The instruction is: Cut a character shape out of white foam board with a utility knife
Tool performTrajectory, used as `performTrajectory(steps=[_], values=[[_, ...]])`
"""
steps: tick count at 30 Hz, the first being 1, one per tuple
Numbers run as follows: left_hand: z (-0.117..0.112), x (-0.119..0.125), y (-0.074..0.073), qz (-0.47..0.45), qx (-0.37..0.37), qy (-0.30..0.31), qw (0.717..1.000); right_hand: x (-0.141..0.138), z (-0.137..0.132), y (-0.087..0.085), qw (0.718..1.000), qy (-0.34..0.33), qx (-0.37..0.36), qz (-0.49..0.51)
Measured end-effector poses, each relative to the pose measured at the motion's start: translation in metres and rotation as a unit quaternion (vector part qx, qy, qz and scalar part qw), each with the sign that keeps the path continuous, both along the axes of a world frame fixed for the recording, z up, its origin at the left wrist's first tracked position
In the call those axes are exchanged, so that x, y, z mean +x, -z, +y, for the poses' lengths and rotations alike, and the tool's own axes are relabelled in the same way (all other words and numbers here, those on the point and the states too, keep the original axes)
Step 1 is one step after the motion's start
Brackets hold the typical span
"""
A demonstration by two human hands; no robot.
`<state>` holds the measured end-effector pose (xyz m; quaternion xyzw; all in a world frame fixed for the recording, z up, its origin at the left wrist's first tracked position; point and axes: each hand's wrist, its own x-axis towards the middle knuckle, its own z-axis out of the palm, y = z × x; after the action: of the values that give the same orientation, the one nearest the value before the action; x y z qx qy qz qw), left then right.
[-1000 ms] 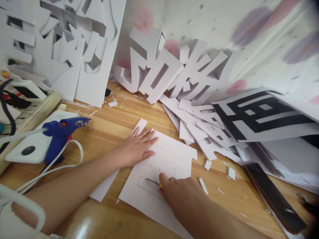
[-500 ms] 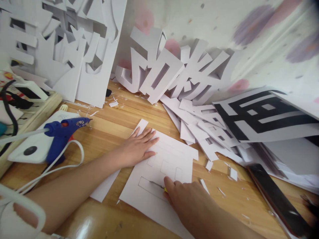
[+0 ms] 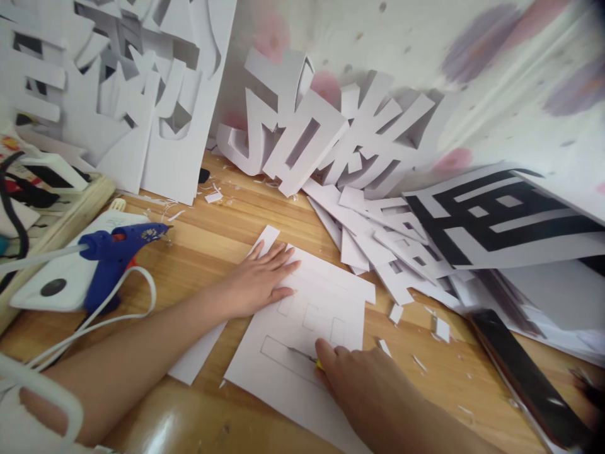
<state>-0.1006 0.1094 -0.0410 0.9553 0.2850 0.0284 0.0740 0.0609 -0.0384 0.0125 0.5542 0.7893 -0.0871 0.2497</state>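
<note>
Well, wooden tabletop (image 3: 222, 233) fills most of the view, w/ a pale cloth (image 3: 425, 57) blotched pink & purple behind it; big white foam boards (image 3: 179, 126) w/ shapes cut out lean upright at far left; chunky white cut-out characters (image 3: 302, 135) lean against the cloth at centre, w/ flatter white pieces (image 3: 373, 243) spilling from them onto the wood; a printed sheet (image 3: 496, 221) w/ thick black strokes lies tilted on the right, over more white paper. White sheet (image 3: 283, 384) lies flat on the tabletop at centre front, thin rectangular outlines marked on it; both hands are on it. A long black strip (image 3: 524, 372) lies diagonally at lower right, apart from the sheet. Blue glue gun (image 3: 113, 255) rests at left on a white box (image 3: 70, 268), nozzle pointing right; its white cord (image 3: 154, 291) loops beside the left forearm. Left hand (image 3: 258, 280) lies palm down on the sheet's upper-left part, grip open, fingers spread flat & pressing; right hand (image 3: 363, 384) sits at the sheet's lower right, grip closed round a knife (image 3: 302, 354); thin blade pokes out left of the fingers, tip touching the paper on the outline of the long rectangle, a bit of yellow showing at the handle. Small white scraps (image 3: 439, 329) lie scattered on the wood just right of the sheet.
</note>
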Motion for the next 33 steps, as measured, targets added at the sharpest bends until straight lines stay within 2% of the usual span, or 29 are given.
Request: performTrajectory(steps=[6, 17, 25, 33], values=[[0.001, 0.000, 0.001, -0.002, 0.000, 0.001, 1.000, 0.002, 0.000, 0.001, 1.000, -0.003, -0.010, 0.001], [0.000, -0.001, 0.001, -0.014, 0.005, 0.004, 1.000, 0.014, -0.010, 0.003, 0.999, -0.022, 0.023, -0.001], [0.000, -0.001, 0.001, -0.011, 0.006, 0.004, 1.000, 0.015, -0.011, -0.003, 1.000, -0.005, -0.019, -0.004], [0.000, -0.001, 0.000, -0.002, 0.004, 0.004, 1.000, 0.028, -0.021, 0.013, 0.997, -0.046, 0.062, -0.006]])
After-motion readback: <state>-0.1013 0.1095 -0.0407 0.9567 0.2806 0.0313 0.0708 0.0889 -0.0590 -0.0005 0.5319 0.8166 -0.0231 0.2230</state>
